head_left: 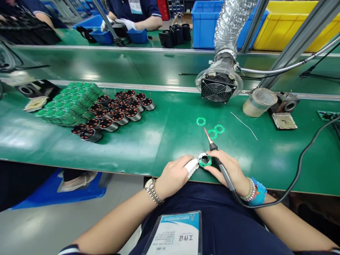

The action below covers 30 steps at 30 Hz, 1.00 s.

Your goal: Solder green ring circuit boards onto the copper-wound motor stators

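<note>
My left hand (pixel 174 176), with a white cot on its fingers, grips a round metal motor part with a green circuit ring (pixel 204 160) over the table's front edge. My right hand (pixel 225 168) is shut on a soldering iron (pixel 214 146), and its tip points up and away from the part. Several loose green circuit rings (pixel 212 134) lie just beyond the iron tip. Further left stand several motor stators with copper windings (pixel 114 110), next to a heap of green circuit boards (pixel 69 104).
A fume extractor fan (pixel 219 88) with a foil duct stands at the table's back edge. To its right are a taped tub (pixel 259 102) and a soldering iron stand (pixel 285 104). A black cord (pixel 300 170) crosses the right side. A co-worker's gloved hands (pixel 124 24) work beyond, near blue bins (pixel 204 24).
</note>
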Each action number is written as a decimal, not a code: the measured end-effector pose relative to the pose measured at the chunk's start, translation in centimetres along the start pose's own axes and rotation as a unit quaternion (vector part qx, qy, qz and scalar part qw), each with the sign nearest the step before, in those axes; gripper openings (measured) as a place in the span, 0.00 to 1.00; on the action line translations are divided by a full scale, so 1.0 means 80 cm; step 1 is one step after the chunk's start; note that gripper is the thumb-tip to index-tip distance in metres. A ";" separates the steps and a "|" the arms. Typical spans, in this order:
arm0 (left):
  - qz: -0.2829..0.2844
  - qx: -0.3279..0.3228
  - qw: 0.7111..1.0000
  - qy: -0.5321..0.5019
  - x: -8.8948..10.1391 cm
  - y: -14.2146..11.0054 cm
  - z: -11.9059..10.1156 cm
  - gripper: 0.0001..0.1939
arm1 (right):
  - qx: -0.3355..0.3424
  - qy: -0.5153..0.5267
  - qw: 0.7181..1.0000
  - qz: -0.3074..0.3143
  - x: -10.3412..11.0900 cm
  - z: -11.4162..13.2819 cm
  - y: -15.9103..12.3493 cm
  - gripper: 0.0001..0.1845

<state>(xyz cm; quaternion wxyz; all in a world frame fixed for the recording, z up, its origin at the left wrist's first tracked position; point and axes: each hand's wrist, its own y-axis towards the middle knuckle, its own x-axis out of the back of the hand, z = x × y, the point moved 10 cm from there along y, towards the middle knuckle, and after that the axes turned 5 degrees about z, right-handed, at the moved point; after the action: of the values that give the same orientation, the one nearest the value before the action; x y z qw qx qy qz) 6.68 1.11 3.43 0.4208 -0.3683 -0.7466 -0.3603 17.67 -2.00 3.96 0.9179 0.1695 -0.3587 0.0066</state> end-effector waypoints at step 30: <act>0.146 0.361 0.683 -0.617 -0.079 -0.010 0.039 0.10 | 0.013 0.027 0.999 -0.018 0.001 0.003 0.000 0.16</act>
<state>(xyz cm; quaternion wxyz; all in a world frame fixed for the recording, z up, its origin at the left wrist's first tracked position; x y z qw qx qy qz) 7.22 1.86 -3.60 0.0122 -0.4308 -0.8466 0.3122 17.59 -2.09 4.18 0.9250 0.1877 -0.3305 -0.0008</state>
